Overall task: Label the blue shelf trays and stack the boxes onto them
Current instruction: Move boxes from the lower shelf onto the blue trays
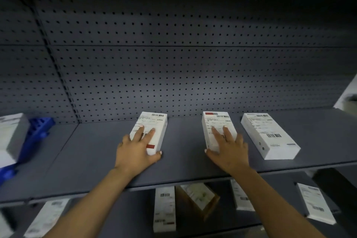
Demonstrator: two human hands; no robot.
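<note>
Grey perforated back panel rises behind a dark grey shelf, on which three white boxes lie flat. I see my left hand laid on the left box: its fingers stretch along the printed top face, and the thumb wraps round the near end, so the hand grasps this box. My right hand lies likewise on the middle box, fingers extended over the label and thumb hooked at the near left corner, grasping it. Both boxes rest on the shelf surface, well apart from each other. Just beside my right hand, on its outer side, a third box lies untouched, angled slightly, with barcodes on its top. Far out past my left hand, a blue tray sits at the shelf's end, carrying a white box that is blurred. Below my forearms, a lower shelf holds several more white boxes and a brown carton, which stands tilted between my two arms; label details there are too blurred to read.
</note>
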